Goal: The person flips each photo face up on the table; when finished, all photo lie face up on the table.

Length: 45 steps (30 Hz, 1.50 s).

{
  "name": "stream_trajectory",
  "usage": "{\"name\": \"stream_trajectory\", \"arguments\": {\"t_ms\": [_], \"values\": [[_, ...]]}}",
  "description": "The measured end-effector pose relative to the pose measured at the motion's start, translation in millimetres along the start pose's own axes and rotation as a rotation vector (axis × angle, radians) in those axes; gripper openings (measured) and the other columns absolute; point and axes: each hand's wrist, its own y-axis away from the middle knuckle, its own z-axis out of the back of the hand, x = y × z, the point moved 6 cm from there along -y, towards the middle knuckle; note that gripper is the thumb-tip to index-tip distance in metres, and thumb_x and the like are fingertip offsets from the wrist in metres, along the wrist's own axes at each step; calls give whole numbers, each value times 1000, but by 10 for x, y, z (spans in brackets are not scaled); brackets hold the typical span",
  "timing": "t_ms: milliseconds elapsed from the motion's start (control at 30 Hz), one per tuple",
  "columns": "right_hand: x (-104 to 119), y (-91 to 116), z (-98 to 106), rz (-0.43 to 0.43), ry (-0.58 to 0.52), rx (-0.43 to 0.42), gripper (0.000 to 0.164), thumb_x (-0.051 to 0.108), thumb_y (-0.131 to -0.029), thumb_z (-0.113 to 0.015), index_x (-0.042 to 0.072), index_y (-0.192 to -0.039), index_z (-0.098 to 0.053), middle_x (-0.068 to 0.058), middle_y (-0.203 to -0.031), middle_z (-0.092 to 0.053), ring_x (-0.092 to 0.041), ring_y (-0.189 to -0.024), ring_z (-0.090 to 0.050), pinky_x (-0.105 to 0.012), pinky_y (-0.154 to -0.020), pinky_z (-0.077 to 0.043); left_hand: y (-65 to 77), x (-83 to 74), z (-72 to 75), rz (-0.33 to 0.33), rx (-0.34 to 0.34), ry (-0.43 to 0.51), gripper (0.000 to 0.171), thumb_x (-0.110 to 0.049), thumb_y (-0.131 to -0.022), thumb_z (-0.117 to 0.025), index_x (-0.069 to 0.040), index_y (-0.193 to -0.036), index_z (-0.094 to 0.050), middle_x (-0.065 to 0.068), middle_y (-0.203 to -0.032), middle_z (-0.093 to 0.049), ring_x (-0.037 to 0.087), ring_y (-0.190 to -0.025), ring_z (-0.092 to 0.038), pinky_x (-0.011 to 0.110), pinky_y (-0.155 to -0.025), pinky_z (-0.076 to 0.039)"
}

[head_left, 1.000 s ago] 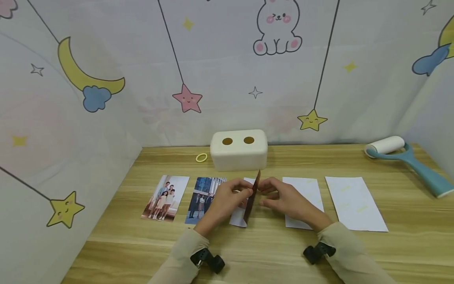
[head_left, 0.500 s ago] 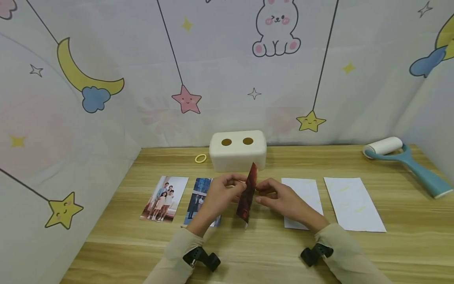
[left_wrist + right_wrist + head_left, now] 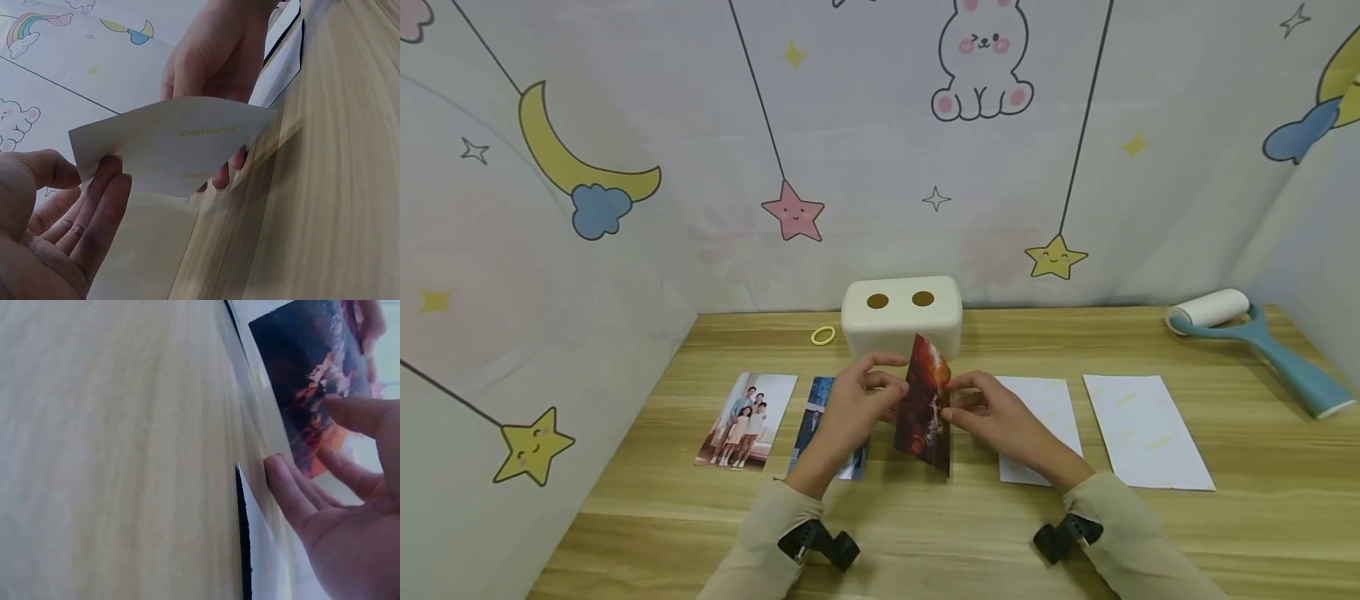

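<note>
Between both hands, a photo print (image 3: 922, 408) with a dark red and orange picture stands tilted above the wooden table. My left hand (image 3: 853, 408) pinches its left edge, thumb on one side and fingers behind. My right hand (image 3: 1000, 421) holds the right edge between thumb and fingers. In the left wrist view the white back of the print (image 3: 156, 137) shows, bowed, with faint yellow lettering. The right wrist view shows its picture side (image 3: 300, 362). A blue-toned photo (image 3: 820, 390) lies partly hidden under my left hand and forearm.
A family photo (image 3: 747, 421) lies at the left. Two white sheets (image 3: 1150, 433) with yellow marks lie at the right, one partly beneath the right hand. Behind are a cream box (image 3: 902, 321) with two holes, a yellow ring (image 3: 823, 336) and a blue-handled lint roller (image 3: 1262, 333).
The photo print has come up off the table and turned so its picture side faces the head camera. The left hand has shifted slightly left; the right hand now holds the opposite edge.
</note>
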Motion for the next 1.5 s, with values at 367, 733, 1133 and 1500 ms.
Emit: {"name": "stream_trajectory", "arguments": {"t_ms": [367, 733, 1133, 1500], "values": [[-25, 10, 62, -41, -47, -43, 47, 20, -103, -72, 0, -142, -55, -23, -144, -56, -29, -111, -72, -39, -87, -58, -12, -2, 44, -29, -6, 1, 31, -2, -96, -70, -7, -127, -73, 15, -107, -74, 20, -72, -71, 53, -68, -63], [5, -17, 160, -10, 16, -159, 43, 11, -97, -79, 1, -136, -62, -19, -130, -63, -24, -94, -72, -32, -72, -58, -30, 65, 86, -91, -36, -163, 33, 5, -93, -74, -5, -125, -75, 14, -111, -71, 21, -66, -73, 45, -62, -62], [11, -14, 157, 28, 22, -177, 37, -2, -94, -77, -3, -129, -64, -18, -114, -64, -25, -89, -72, -30, -68, -58, -53, 176, 92, -68, -31, -325, 35, 1, -90, -81, -8, -123, -76, 9, -106, -73, 20, -77, -76, 32, -58, -58], [-15, -15, 114, 12, 142, -149, 40, -4, -92, -78, -3, -129, -63, -17, -113, -62, -25, -88, -71, -31, -68, -57, -57, 253, 77, -38, 28, -382, 37, 2, -89, -81, -6, -124, -74, 8, -102, -73, 20, -80, -74, 33, -58, -59]]}}
